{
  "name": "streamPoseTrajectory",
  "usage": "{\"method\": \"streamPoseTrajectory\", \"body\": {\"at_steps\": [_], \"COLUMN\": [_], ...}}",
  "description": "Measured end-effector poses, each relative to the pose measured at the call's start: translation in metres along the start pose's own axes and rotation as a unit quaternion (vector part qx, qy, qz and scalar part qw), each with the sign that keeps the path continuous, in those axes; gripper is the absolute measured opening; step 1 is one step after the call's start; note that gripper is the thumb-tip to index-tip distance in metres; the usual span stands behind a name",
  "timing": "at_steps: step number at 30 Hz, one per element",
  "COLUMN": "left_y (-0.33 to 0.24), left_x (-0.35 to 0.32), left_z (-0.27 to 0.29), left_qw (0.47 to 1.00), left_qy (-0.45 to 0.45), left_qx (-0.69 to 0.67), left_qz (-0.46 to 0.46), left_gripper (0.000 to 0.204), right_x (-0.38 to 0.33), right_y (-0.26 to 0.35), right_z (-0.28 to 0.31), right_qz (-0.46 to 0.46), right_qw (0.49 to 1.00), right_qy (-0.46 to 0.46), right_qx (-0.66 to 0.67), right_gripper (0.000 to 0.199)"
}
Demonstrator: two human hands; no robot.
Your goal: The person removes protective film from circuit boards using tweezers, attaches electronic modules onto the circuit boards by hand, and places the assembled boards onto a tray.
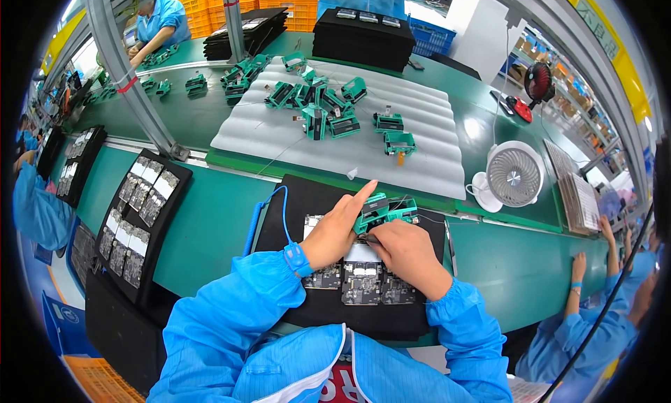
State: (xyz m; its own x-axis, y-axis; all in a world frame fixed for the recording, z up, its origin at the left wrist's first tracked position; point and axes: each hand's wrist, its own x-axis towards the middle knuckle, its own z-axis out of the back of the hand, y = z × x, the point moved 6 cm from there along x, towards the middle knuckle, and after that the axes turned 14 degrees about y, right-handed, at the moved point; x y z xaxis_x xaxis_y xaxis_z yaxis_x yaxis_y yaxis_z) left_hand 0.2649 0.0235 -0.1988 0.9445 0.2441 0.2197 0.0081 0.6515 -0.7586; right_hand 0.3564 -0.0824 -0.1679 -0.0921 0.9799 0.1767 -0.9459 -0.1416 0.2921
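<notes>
My left hand (332, 230), with a blue wrist strap (298, 259), steadies a green plastic module (377, 206) from its left side; the index finger points up along it. Closed fingers of my right hand (407, 251) press at the module's lower edge. A small dark piece shows at those fingertips, too covered to name. Just below the hands lie several circuit boards (362, 286) with white labels, in a row on a black foam pad (314, 311). Part of the boards and of the module is hidden by my hands.
Ahead, more green modules (314, 120) lie loosely on a grey ridged mat (237, 134). A black tray of boards (161, 225) stands at left, beside a metal post (136, 89). At right are a white fan (514, 176) and a dark tool (450, 248). Other people work around.
</notes>
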Motion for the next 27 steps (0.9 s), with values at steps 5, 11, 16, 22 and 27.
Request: {"method": "streamPoseTrajectory", "body": {"at_steps": [5, 11, 16, 22, 27], "left_y": [-0.001, 0.004, 0.005, 0.005, 0.005], "left_x": [0.001, -0.001, 0.0, 0.0, 0.0], "left_z": [0.003, 0.0, 0.0, -0.002, 0.0], "left_qw": [1.0, 1.0, 0.999, 0.997, 0.998], "left_qy": [0.012, 0.019, 0.034, 0.056, 0.038], "left_qx": [-0.007, -0.007, -0.03, -0.045, -0.035], "left_qz": [0.012, 0.021, 0.023, 0.04, 0.021], "left_gripper": [0.096, 0.098, 0.093, 0.093, 0.091], "right_x": [0.007, 0.008, 0.012, 0.014, 0.016], "right_y": [0.003, 0.003, 0.009, 0.014, 0.017], "right_z": [-0.006, -0.01, -0.009, -0.007, -0.007], "right_qz": [-0.009, -0.011, -0.004, -0.009, -0.002], "right_qw": [0.997, 0.995, 0.995, 0.991, 0.988], "right_qy": [0.037, 0.059, 0.064, 0.056, 0.055], "right_qx": [-0.061, -0.078, -0.079, -0.118, -0.145], "right_gripper": [0.014, 0.016, 0.011, 0.012, 0.012]}}
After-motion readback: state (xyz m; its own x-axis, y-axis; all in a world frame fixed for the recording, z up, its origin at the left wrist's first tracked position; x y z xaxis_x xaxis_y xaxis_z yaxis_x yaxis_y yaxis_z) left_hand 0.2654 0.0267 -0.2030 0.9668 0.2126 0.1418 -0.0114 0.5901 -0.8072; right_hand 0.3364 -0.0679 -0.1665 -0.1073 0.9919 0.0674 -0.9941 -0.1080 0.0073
